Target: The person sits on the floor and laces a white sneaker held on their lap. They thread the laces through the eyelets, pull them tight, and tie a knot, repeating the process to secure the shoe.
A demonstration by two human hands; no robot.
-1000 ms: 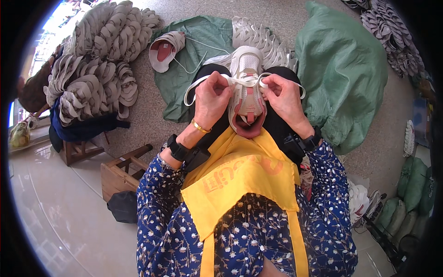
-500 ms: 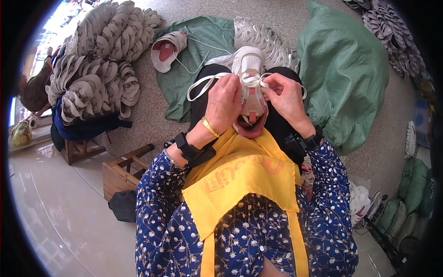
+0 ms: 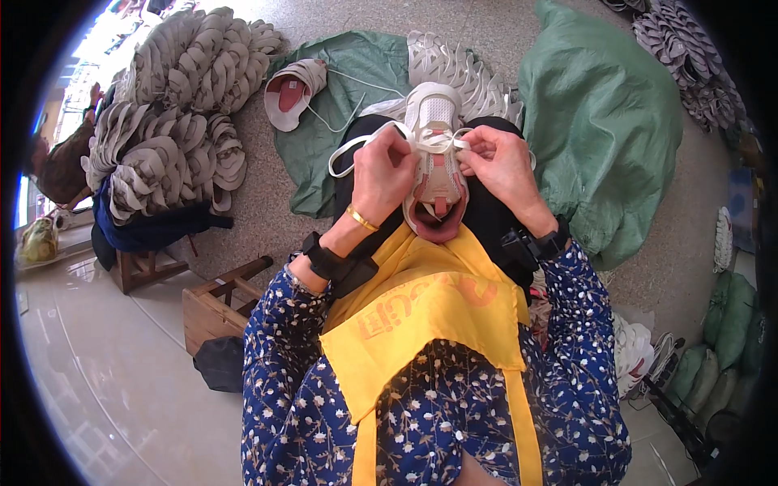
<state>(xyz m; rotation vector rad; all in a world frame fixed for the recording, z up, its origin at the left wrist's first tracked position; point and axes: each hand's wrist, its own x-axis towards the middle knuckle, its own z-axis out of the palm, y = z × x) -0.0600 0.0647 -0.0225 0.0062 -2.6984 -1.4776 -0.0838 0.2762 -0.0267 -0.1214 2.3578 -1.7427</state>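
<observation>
A white and pink sneaker (image 3: pixel 438 180) rests between my knees, its toe pointing away from me and its pink-lined opening towards me. Across its tongue lies a white shoelace (image 3: pixel 438 142) with a knot at the middle. On the left of the shoe, my left hand (image 3: pixel 384 172) is closed on the lace, pinching it while a loop hangs out to the left. My right hand (image 3: pixel 498 162) pinches the lace on the other side between thumb and fingertips. A yellow apron (image 3: pixel 429 312) covers my lap just behind the shoe.
Another sneaker (image 3: pixel 293 95) with loose laces lies on a green sheet (image 3: pixel 312 162). Beyond my knees is a row of white shoe uppers (image 3: pixel 454 69). Piles of beige shoe pieces (image 3: pixel 162 154) stand at left, near a wooden stool (image 3: pixel 212 312). A green sack (image 3: pixel 600 138) bulges at right.
My left hand has drawn a little left and down, away from the knot, which now shows more plainly. The right hand stays nearly in place, still pinching the lace.
</observation>
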